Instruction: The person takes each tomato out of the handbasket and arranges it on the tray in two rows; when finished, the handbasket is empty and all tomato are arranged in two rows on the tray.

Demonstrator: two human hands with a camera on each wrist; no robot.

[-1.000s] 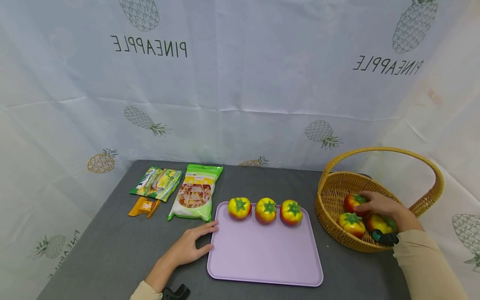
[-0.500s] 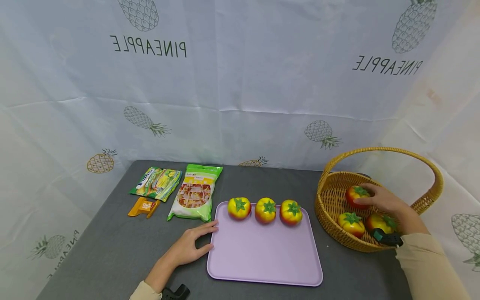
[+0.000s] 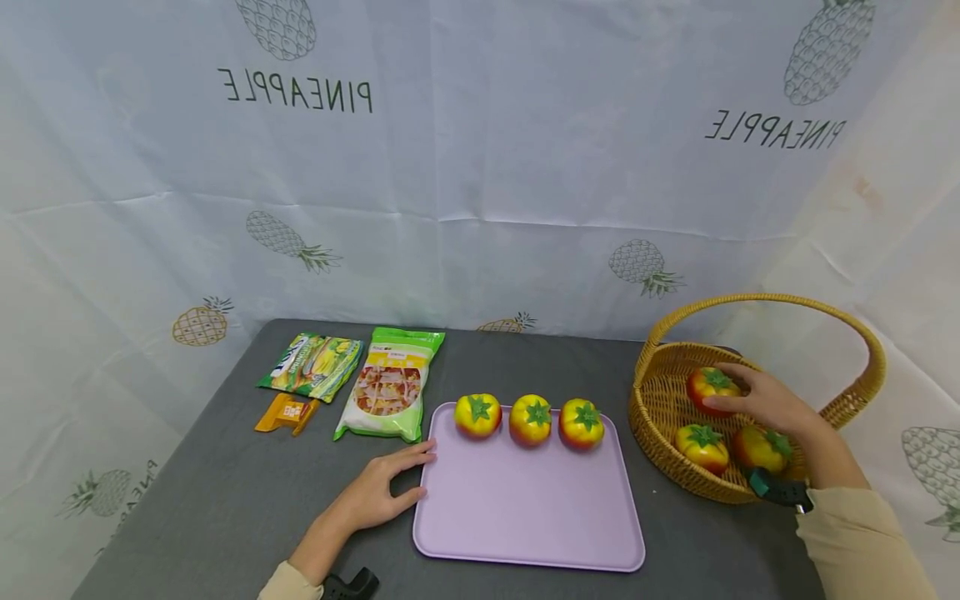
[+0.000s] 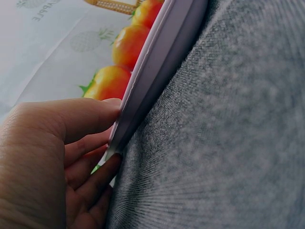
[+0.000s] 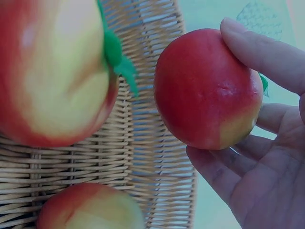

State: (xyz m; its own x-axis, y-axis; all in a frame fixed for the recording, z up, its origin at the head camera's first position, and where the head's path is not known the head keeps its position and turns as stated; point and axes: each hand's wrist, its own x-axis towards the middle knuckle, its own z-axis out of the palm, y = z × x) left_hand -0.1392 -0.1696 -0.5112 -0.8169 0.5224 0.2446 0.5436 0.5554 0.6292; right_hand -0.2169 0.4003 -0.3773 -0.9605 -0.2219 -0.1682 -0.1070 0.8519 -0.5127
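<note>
My right hand grips a red-and-yellow tomato with a green leafy top, thumb on one side and fingers on the other. It holds this tomato inside the wicker basket, above two more: a yellow-red one and one partly behind the wrist strap. Touching the left edge of the lilac tray is my left hand, its thumb tip at the rim and its fingers loosely extended. Along the tray's far side stand three tomatoes in a row.
Left of the tray lie a green-and-white food packet, a green-yellow packet and a small orange wrapper. The basket's tall handle arches over its opening. A pineapple-print curtain hangs behind the dark table.
The right hand has raised its tomato slightly, toward the basket's far side, away from the two others. My left hand and the tray stay put.
</note>
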